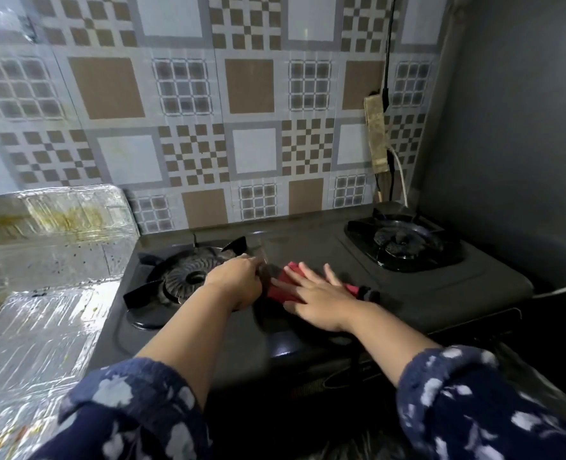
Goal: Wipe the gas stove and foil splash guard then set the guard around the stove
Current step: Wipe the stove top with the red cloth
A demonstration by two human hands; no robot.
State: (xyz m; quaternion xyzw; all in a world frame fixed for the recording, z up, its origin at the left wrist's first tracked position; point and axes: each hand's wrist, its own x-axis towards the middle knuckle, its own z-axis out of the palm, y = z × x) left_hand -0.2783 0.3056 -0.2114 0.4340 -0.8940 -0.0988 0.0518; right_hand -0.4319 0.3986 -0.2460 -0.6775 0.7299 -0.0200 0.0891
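Note:
A black two-burner gas stove fills the middle of the view. A red cloth lies on its top between the burners. My right hand presses flat on the cloth with fingers spread. My left hand is curled at the cloth's left edge, beside the left burner, and seems to pinch the cloth there. The foil splash guard stands folded at the stove's left side, stained yellow and speckled. One of its panels lies flat toward me.
The right burner sits near a dark side wall. Patterned tiles cover the back wall, where a power strip with cables hangs above the stove's right rear. A hose runs off at the right.

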